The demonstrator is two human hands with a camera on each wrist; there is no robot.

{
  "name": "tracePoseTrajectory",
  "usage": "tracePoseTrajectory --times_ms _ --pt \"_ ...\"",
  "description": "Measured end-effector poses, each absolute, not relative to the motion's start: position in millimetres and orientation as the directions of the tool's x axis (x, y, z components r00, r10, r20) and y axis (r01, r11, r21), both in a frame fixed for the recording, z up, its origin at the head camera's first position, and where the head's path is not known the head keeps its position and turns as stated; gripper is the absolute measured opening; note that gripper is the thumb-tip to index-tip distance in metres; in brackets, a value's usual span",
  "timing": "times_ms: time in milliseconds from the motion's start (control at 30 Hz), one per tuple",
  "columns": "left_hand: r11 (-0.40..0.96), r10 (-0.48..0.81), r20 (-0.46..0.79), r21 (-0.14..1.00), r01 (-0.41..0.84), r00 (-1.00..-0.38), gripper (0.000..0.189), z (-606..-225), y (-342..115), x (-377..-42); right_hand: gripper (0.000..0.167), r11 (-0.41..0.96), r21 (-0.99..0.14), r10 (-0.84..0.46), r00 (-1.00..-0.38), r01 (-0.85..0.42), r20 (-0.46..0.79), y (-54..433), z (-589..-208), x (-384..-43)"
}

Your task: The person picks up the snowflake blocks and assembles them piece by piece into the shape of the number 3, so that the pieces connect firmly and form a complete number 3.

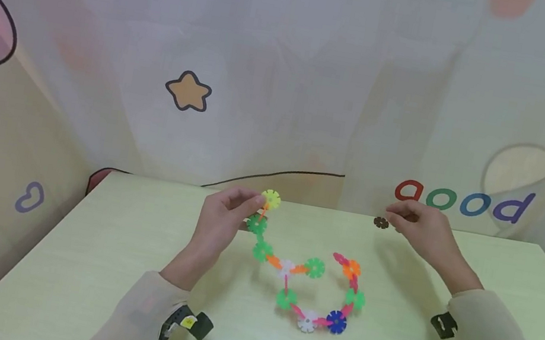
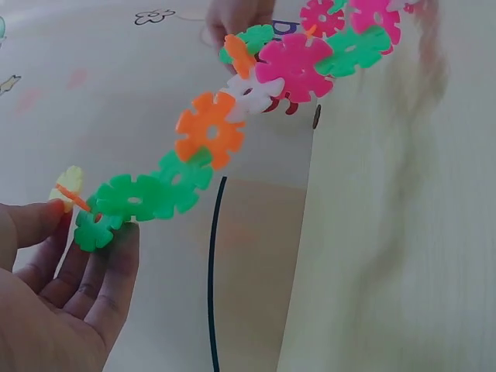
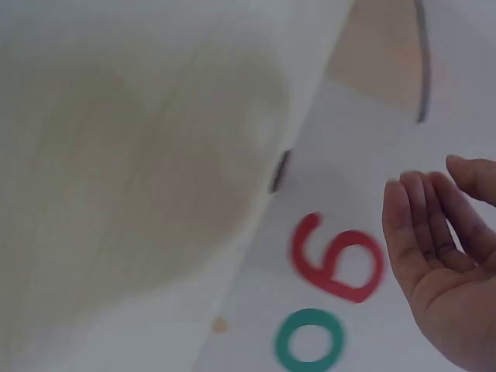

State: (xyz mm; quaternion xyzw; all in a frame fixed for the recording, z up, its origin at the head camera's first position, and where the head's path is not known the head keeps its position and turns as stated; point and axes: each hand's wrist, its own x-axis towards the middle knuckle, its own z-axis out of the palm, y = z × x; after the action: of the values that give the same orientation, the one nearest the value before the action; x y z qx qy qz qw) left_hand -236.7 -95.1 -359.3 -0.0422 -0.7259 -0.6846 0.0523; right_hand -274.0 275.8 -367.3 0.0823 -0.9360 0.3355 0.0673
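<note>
My left hand [image 1: 221, 218] pinches the yellow end of a chain of plastic snowflake discs [image 1: 263, 251], thumb against fingers. Up close in the left wrist view, the thumb touches the yellow disc [image 2: 70, 186] and its orange link, while fingers support the green disc [image 2: 94, 230]. From there the chain curves rightward in green, orange, white, pink and blue discs. At the table's back edge lies a brown snowflake disc [image 1: 381, 222], just left of my right hand [image 1: 422, 228]. In the right wrist view that hand's fingers are loosely bent, thumb apart, with nothing between them.
A pale table [image 1: 71, 274] extends under both arms. Behind it hangs a printed cloth [image 1: 283, 105] with a star and coloured letters, meeting the table's back edge. Black wrist straps [image 1: 444, 325] with cameras sit over both sleeves.
</note>
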Motion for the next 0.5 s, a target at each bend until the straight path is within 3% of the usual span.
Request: tracePoseTrajectory --times_ms 367,500 --pt "0.067 -0.014 0.17 0.983 0.169 -0.985 0.019 -355.0 -93.8 -232.9 0.049 0.857 -0.513 -0.088 -0.994 -0.047 -0.057 289.8 -393.6 -331.8" --pt "0.072 -0.017 0.185 0.98 0.184 -0.983 0.019 -355.4 -93.6 -233.1 0.04 0.88 -0.471 -0.106 -0.993 -0.065 -0.06 284.7 -396.8 -340.4"
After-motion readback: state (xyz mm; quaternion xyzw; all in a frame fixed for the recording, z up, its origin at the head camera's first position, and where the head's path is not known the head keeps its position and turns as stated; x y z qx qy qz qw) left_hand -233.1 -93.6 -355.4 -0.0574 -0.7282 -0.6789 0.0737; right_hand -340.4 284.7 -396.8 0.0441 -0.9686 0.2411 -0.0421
